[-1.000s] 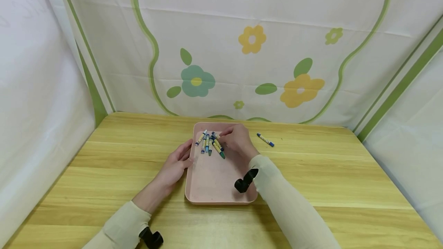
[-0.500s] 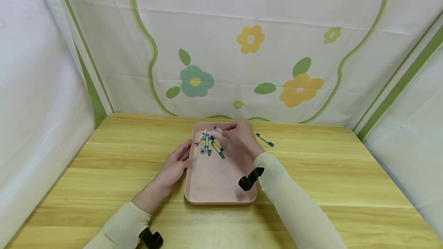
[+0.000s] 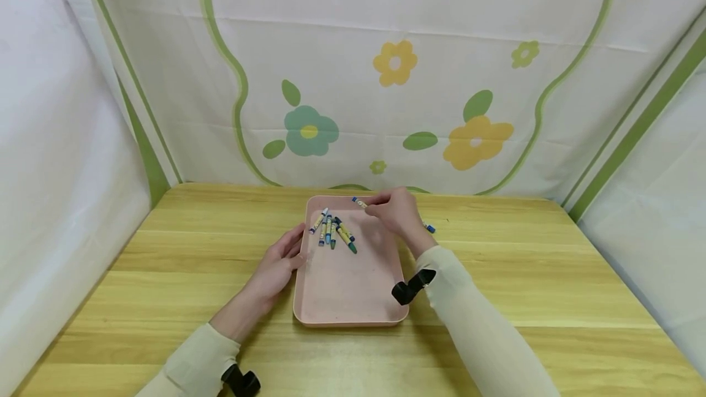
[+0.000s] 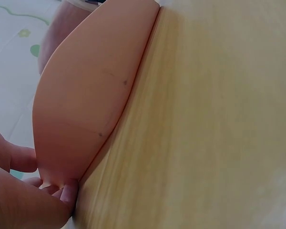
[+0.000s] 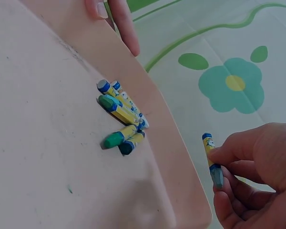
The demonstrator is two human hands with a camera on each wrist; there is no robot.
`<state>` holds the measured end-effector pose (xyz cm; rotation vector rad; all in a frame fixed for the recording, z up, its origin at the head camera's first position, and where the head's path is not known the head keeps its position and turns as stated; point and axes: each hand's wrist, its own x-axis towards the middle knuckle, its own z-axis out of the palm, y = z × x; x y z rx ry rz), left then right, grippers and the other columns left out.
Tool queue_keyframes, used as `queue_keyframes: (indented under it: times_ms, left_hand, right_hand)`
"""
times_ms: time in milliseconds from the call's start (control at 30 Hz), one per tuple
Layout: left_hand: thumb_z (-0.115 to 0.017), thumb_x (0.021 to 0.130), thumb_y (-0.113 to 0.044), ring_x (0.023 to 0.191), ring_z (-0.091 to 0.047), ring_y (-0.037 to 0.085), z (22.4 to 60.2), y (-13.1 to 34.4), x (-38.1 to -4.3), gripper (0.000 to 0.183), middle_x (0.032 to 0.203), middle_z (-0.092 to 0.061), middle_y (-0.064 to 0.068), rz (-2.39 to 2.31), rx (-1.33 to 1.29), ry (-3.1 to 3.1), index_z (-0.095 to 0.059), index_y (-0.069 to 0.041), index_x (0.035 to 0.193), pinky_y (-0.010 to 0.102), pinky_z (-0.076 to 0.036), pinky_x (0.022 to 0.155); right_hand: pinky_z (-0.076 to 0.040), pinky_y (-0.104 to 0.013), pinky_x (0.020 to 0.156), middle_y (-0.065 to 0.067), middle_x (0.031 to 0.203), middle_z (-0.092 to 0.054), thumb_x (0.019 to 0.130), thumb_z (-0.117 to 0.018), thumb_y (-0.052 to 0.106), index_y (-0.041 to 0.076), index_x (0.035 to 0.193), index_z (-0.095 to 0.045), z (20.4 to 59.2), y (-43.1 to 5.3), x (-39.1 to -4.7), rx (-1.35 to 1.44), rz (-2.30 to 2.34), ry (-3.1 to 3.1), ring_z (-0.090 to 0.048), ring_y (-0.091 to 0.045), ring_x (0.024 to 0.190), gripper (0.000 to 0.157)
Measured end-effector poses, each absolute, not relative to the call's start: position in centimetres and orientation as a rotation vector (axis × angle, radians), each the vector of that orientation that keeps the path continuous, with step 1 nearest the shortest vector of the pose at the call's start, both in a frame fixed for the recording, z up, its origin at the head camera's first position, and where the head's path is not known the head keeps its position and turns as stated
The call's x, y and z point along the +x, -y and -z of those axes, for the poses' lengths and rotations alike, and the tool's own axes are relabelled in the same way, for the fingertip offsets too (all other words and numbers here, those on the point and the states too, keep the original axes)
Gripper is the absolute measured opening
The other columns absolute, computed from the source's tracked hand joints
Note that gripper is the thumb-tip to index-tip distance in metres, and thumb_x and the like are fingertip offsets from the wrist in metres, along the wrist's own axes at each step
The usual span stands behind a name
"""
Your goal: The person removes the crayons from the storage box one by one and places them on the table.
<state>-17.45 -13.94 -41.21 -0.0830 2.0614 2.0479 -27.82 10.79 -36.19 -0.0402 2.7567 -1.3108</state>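
My right hand (image 3: 398, 210) pinches a crayon (image 5: 210, 148) between thumb and fingers, above the tray's far right corner. This crayon has a yellow wrapper, blue bands and a grey-blue tip. My left hand (image 3: 278, 265) grips the left wall of a shallow pink tray (image 3: 353, 299), its thumb at the rim and its fingers along the outside. Several crayons (image 5: 121, 112) lie in a loose heap in the tray's far left part. Their tips show green, dark green, light blue and white. In the left wrist view the tray's outer wall (image 4: 86, 95) fills the upper left.
A lone crayon (image 3: 429, 228) lies on the wooden table (image 3: 524, 274) right of the tray, partly hidden by my right hand. Behind the table hangs a white curtain (image 3: 331, 66) with printed flowers. White cloth sides (image 3: 49, 170) close off left and right.
My right hand has lifted one crayon from the heap and moved right and away with it, towards the tray's far right corner. My left hand keeps its place at the tray.
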Motion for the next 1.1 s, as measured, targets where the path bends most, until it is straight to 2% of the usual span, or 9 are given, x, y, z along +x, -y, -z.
queue_keyframes:
  times_ms: [700, 933, 1033, 1100]
  left_hand:
    - [-0.044, 0.107, 0.002, 0.164, -0.022, 0.037, 41.3, 13.8, -17.3, 0.068, 0.178, -0.02, 0.014, -2.052, -0.077, -2.074, -0.023, -0.01, 0.17, 0.053, -0.023, 0.133]
    - [-0.046, 0.108, 0.0, 0.165, -0.022, 0.036, 41.2, 13.1, -17.8, 0.066, 0.178, -0.023, 0.014, -2.034, -0.056, -2.068, -0.024, -0.01, 0.17, 0.053, -0.023, 0.133]
    - [-0.046, 0.108, 0.001, 0.165, -0.023, 0.036, 41.4, 12.8, -18.0, 0.066, 0.177, -0.024, 0.013, -2.039, -0.057, -2.063, -0.024, -0.01, 0.169, 0.053, -0.024, 0.133]
    - [-0.046, 0.108, 0.001, 0.164, -0.023, 0.036, 41.4, 12.8, -18.0, 0.066, 0.177, -0.024, 0.013, -2.04, -0.057, -2.062, -0.024, -0.009, 0.169, 0.053, -0.023, 0.133]
  right_hand:
    - [-0.061, -0.042, 0.091, -0.01, 0.121, -0.08, 0.095, -0.078, 0.024, 0.014, 0.113, -0.084, 35.8, -15.1, -27.0, -0.024, 1.43, -2.794, -0.073, -0.03, 0.113, 0.022]
    - [-0.058, -0.029, 0.08, -0.012, 0.114, -0.082, 0.094, -0.078, 0.023, 0.012, 0.112, -0.084, 36.3, -18.3, -26.7, 0.042, 1.448, -2.858, -0.075, -0.028, 0.106, 0.022]
    - [-0.055, -0.025, 0.075, -0.011, 0.109, -0.083, 0.093, -0.079, 0.023, 0.01, 0.11, -0.085, 36.6, -19.5, -26.5, 0.059, 1.453, -2.879, -0.074, -0.019, 0.093, 0.022]
    - [-0.054, -0.023, 0.074, -0.01, 0.107, -0.083, 0.092, -0.079, 0.023, 0.01, 0.11, -0.085, 36.8, -20.1, -26.5, 0.077, 1.455, -2.885, -0.072, -0.015, 0.09, 0.022]
